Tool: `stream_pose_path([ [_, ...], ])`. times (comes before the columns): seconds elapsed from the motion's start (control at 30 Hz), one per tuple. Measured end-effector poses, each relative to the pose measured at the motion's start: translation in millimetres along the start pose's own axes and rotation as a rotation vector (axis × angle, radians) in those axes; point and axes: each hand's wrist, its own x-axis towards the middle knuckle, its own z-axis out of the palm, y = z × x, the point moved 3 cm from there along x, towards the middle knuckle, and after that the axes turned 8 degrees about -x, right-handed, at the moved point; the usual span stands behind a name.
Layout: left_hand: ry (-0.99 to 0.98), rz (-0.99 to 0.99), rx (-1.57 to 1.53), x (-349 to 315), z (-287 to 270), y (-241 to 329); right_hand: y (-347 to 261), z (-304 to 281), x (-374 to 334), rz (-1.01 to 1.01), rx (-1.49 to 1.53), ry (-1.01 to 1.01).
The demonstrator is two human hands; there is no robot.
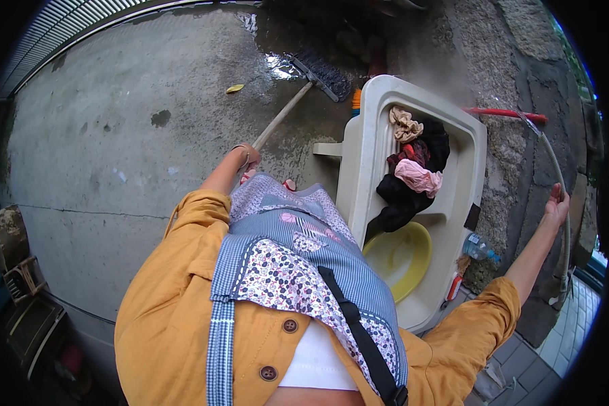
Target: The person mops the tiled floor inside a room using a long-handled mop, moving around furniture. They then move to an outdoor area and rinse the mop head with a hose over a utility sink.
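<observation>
My left hand (249, 157) is closed round the pale pole of a push broom (284, 116). The broom's wide head (316, 79) with dark bristles rests on wet concrete ahead of me. Out to the right, my right hand (556, 205) grips a grey hose (553, 159), its fingers partly hidden. The hose's far end lies by a red tube (507, 114) near the stone wall. Between my arms stands a cream plastic wash sink (468, 128). In it lie a pink cloth (418, 177), a beige cloth (405, 124), black garments (400, 206) and a yellow basin (413, 250).
A rough stone wall (490, 61) runs along the right, beyond the sink. A clear bottle (479, 247) stands beside the sink. On the concrete floor (115, 149) lies a yellow leaf (235, 88). A wooden chair (21, 279) is at the far left.
</observation>
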Motion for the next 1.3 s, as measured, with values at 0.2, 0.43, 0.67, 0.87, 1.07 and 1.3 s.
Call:
stream_pose_path([
  [0.2,-0.013,0.018,-0.219,-41,-21,1,0,8,0,0.015,0.025,-0.008],
  [0.43,0.014,0.066,-0.021,-51,-34,10,-5,6,2,0.027,0.045,-0.027],
  [0.67,-0.013,0.007,-0.108,-35,-31,4,-9,6,-8,0.042,0.020,-0.025],
  [0.87,-0.015,0.008,-0.236,-17,-29,-4,-9,-3,-1,0.041,0.002,-0.025],
  [1.07,-0.028,0.040,-0.128,-20,-31,-1,-6,-4,1,0.036,0.020,-0.026],
  [1.3,-0.142,0.107,0.862,-13,-23,5,-16,1,6,0.020,0.090,-0.095],
])
